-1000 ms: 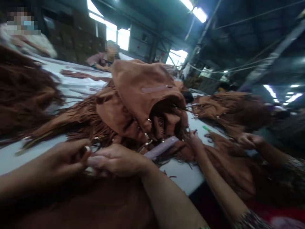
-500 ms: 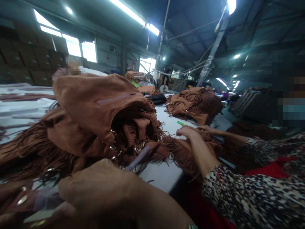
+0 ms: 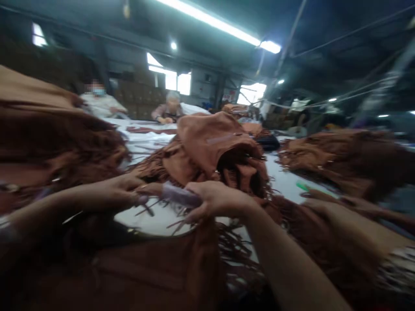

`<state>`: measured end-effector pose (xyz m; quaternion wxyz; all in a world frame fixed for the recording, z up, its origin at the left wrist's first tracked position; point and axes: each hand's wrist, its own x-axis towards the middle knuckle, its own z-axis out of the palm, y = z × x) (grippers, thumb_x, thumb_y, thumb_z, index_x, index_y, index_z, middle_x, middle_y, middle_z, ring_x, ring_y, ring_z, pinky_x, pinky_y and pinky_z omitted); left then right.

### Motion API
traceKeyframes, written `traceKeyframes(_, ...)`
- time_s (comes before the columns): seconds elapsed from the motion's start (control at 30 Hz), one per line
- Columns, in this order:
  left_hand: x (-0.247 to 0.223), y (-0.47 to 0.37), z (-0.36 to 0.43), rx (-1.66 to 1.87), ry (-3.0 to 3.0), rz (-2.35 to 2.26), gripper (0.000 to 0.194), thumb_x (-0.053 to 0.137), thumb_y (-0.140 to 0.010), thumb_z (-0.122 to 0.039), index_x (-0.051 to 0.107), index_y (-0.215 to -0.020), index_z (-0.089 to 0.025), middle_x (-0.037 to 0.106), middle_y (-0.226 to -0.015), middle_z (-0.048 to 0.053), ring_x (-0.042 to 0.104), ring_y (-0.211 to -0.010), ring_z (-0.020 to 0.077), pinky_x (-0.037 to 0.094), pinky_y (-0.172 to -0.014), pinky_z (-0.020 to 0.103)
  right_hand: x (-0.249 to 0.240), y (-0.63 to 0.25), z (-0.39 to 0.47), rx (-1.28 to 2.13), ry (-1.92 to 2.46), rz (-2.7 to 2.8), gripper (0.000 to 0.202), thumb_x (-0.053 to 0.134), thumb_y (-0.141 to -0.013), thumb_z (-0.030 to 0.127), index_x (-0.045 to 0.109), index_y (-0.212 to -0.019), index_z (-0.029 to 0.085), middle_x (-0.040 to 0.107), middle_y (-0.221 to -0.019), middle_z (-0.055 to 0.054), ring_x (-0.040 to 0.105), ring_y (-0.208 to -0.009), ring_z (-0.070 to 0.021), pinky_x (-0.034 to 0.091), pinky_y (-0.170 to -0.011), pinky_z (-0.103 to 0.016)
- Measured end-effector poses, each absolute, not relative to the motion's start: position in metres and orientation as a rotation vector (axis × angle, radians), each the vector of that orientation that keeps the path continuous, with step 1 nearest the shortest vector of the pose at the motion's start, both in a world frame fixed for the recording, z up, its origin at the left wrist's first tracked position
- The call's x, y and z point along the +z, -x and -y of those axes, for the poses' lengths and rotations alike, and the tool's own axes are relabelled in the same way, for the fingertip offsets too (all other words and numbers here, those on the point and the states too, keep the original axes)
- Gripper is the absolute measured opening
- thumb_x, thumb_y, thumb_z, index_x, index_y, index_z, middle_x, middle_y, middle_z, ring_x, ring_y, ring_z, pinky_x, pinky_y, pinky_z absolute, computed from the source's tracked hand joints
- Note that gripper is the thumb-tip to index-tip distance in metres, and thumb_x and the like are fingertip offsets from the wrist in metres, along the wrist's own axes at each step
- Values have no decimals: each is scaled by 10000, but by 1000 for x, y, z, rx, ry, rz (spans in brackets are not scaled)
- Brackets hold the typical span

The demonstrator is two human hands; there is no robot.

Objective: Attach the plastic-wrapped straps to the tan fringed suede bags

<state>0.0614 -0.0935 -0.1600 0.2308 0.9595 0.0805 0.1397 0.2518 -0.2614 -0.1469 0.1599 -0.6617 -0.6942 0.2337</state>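
- Big dim workshop with strip lights overhead, and a long white table (image 3: 155, 218) buried in brown fringed suede bags.
- Right hand (image 3: 215, 199) is closed around a pale purple comb (image 3: 180, 196), fingers wrapped over its right end. The comb sits roughly level just above the table.
- Left hand (image 3: 121, 192) is just left of that grip, fingertips pinched at the comb's other end, touching it as far as the blur lets me tell.
- Right below the grip, loose fringe strands (image 3: 181, 224) hang off a dark brown bag (image 3: 145, 272) nearest the camera.
- Just behind the grip is a tan bag (image 3: 207, 144) with its mouth open.
- Off to the right, a co-worker's hand (image 3: 319, 203) rests on more fringe, near a green comb (image 3: 302, 186).
- Two people sit at the far end.
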Motion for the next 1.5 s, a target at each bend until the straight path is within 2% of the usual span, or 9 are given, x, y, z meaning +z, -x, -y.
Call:
traceKeyframes(0.13, -134, -58, 53, 236, -2735, -547, 219, 682, -633, -378, 687, -698, -169, 563, -525, -19, 505, -596, 139, 372, -569, 219, -152, -242, 234, 1406, 1509, 1402, 185, 655, -779, 324, 587, -766, 153, 529, -581, 37, 460, -479, -86, 335, -456, -190)
traceKeyframes(0.27, -123, -93, 2, -80, -2837, -687, 187, 712, -574, -332, 673, -638, -161, 561, -541, -11, 490, -591, 141, 365, -584, 228, -159, -215, 195, 1531, 1238, 878, 146, 526, -884, 244, 587, -804, 138, 535, -525, 24, 477, -404, -89, 404, -416, -201)
traceKeyframes(0.5, -176, -110, 7, 534, -2925, -810, 300, 633, -716, -335, 645, -941, -137, 624, -925, 91, 527, -840, 188, 370, -720, 261, -205, -231, 122, 1476, 1092, 580, 226, 353, -953, 156, 527, -809, 155, 519, -524, 48, 493, -405, -71, 476, -464, -195)
traceKeyframes(0.6, -205, -101, 41, 589, -2677, -800, 415, 446, -863, -479, 629, -760, -121, 589, -691, 47, 479, -606, 125, 341, -570, 237, -224, -245, 111, 1490, 1016, 505, 219, 359, -953, 159, 539, -827, 162, 527, -533, 49, 509, -418, -70, 473, -469, -181)
traceKeyframes(0.7, -229, -93, 72, 137, -2193, -477, 515, 479, -824, -587, 601, -678, -108, 529, -576, 7, 425, -501, 86, 310, -479, 215, -229, -247, 106, 1496, 937, 440, 218, 370, -955, 187, 543, -826, 165, 535, -547, 51, 523, -432, -68, 486, -495, -186)
traceKeyframes(0.8, -250, -93, 93, -64, -1781, -269, 365, 568, -811, -472, 605, -760, -112, 562, -654, -5, 476, -568, 79, 375, -537, 194, -226, -244, 102, 1467, 886, 393, 234, 355, -958, 191, 537, -812, 169, 543, -550, 57, 522, -427, -63, 501, -516, -200)
traceKeyframes(1.0, -265, -107, 98, 258, -1256, -525, 230, 584, -774, -234, 485, -596, -126, 474, -494, -44, 386, -413, 44, 277, -423, 170, -228, -243, 116, 1373, 905, 531, 132, 474, -902, 224, 554, -808, 180, 621, -592, 21, 624, -556, -134, 554, -616, -302)
traceKeyframes(1.13, -265, -107, 92, 326, -1074, -474, 80, 529, -764, -182, 501, -704, -136, 540, -556, -10, 497, -447, 89, 397, -462, 195, -236, -236, 127, 1320, 1024, 747, 78, 627, -785, 209, 563, -761, 172, 696, -700, -51, 658, -638, -189, 551, -589, -321)
traceKeyframes(1.5, -262, -93, 57, 167, -716, -302, 257, 333, -917, -161, 420, -675, -154, 327, -465, -73, 285, -323, 40, 232, -334, 131, -243, -211, 167, 701, 1376, 993, 140, 650, -766, 167, 632, -901, 197, 674, -810, -16, 621, -722, -166, 512, -661, -293)
